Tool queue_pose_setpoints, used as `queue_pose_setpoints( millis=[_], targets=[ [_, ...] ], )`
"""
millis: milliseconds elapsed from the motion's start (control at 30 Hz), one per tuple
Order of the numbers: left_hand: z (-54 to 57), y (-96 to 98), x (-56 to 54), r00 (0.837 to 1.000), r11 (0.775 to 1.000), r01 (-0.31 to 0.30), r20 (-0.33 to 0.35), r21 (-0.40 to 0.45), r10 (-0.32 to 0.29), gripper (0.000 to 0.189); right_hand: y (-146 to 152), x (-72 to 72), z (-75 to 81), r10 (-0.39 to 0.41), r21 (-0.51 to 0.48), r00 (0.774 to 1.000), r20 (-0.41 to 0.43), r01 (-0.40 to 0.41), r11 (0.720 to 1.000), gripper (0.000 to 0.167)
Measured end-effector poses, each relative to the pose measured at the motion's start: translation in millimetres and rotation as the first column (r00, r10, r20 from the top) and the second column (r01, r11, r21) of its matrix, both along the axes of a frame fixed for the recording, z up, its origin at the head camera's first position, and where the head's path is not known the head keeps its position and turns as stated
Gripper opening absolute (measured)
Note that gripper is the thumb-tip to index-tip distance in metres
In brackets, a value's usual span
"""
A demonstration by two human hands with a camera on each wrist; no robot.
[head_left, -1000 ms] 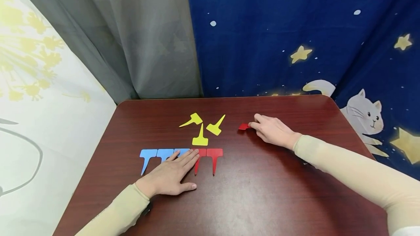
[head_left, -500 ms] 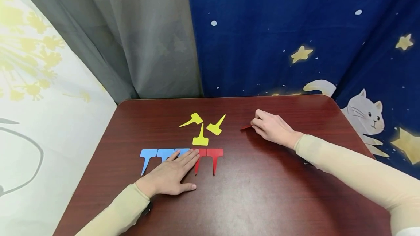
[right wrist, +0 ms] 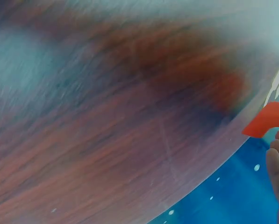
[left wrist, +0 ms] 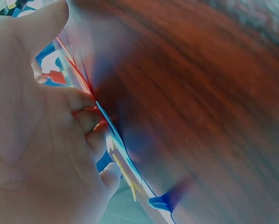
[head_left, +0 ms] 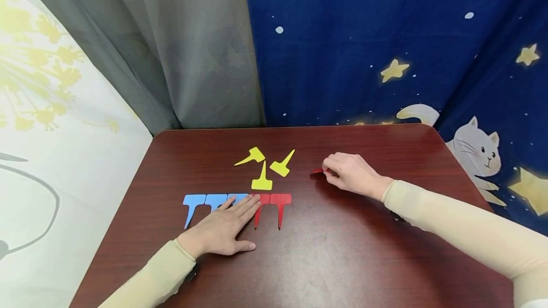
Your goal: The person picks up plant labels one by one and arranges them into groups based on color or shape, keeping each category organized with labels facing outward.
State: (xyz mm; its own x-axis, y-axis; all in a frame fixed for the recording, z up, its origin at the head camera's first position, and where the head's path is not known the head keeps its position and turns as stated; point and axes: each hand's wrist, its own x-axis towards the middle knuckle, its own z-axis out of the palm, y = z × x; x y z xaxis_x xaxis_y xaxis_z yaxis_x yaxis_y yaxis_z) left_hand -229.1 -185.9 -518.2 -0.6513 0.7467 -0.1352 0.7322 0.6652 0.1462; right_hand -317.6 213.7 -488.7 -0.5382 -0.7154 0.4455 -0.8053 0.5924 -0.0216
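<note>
My left hand (head_left: 222, 232) lies flat, its straight fingers resting across the middle of a row of T-shaped plant labels. Blue plant labels (head_left: 194, 199) make up the row's left part. Two red plant labels (head_left: 280, 199) continue it on the right, and my fingers partly cover the row where the colours meet. Farther back on the right, my right hand (head_left: 353, 172) pinches another red plant label (right wrist: 268, 119) by its stem, the broad head pointing left. In the head view this label (head_left: 316, 171) shows nearly edge-on, just above the tabletop or touching it; I cannot tell which.
Three yellow plant labels (head_left: 262, 184) lie loosely behind the row, at differing angles. The dark red-brown wooden table (head_left: 342, 260) ends at a back edge near grey (head_left: 205, 61) and blue starry curtains (head_left: 325, 51). A white patterned surface (head_left: 64, 194) stands at the left.
My right hand has shifted slightly nearer and to the left, and the red plant label in it has turned from showing its face to nearly edge-on. The left hand keeps its place.
</note>
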Motion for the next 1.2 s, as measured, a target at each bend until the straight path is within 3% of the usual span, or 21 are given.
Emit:
queue_pose_setpoints(
  millis=[267,467,767,1200],
  targets=[
    [1.0,0.2,0.2,1.0,1.0,-0.001,0.004,0.008,0.001,0.099,-19,10.9,-6.4,0.061,-0.027,0.998,-0.002,-0.061,0.998,0.014],
    [2.2,0.6,0.8,1.0,1.0,-0.002,0.015,0.007,0.002,0.1,-29,17.9,-16.9,0.095,-0.02,0.994,0.046,-0.094,0.995,0.014],
    [2.8,0.7,0.6,1.0,1.0,-0.002,0.014,-0.002,0.002,0.1,-39,26.0,-22.9,0.17,-0.044,0.981,0.089,-0.167,0.985,0.001],
    [5.1,1.6,-0.3,1.0,1.0,0.002,0.02,-0.022,-0.002,0.101,-41,24.2,-37.3,0.171,-0.018,0.976,0.131,-0.17,0.985,0.021]
  ],
)
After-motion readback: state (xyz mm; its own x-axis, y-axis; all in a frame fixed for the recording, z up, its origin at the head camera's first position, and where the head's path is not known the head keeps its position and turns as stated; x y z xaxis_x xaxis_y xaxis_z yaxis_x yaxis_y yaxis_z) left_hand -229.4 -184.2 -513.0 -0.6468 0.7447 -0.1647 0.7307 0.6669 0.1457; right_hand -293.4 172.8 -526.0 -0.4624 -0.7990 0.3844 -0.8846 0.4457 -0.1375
